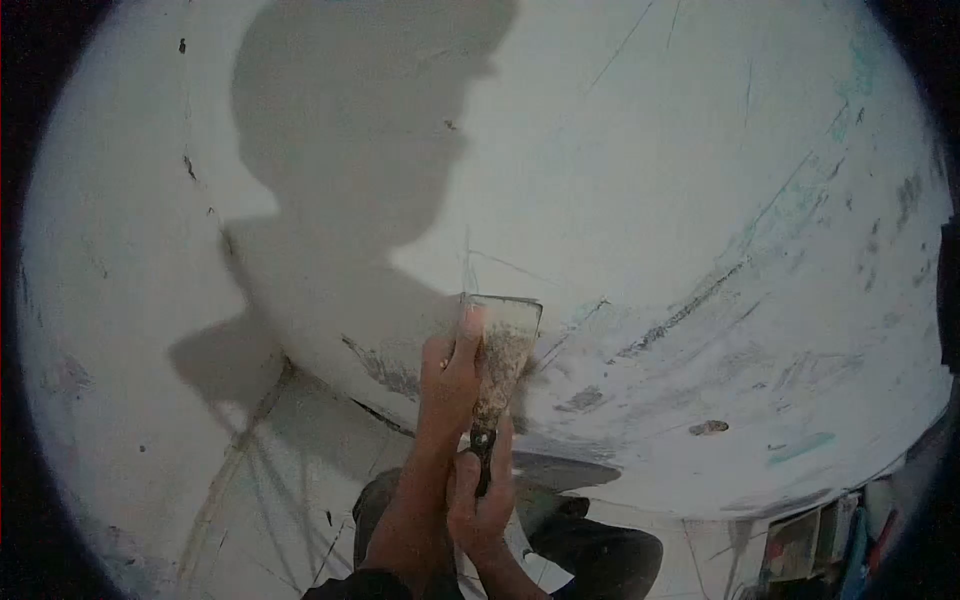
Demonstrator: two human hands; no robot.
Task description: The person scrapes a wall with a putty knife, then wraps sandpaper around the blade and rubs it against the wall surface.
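A wide putty knife (508,345) with a stained, worn blade lies against the white wall, its broad edge at the top. My right hand (482,505) is closed round its dark handle (484,455), with a finger stretched along it. Higher up, my left hand (455,365) grips the left side of the blade, one finger lying along its edge near the top corner. The other fingers of that hand are curled and partly hidden.
The white wall (620,200) bears cracks, dark scuffs and greenish marks. A head-and-shoulders shadow falls on it. My bent knee (600,555) is below, in dark trousers. Several coloured items (830,545) stand at the lower right. A wall corner runs at left.
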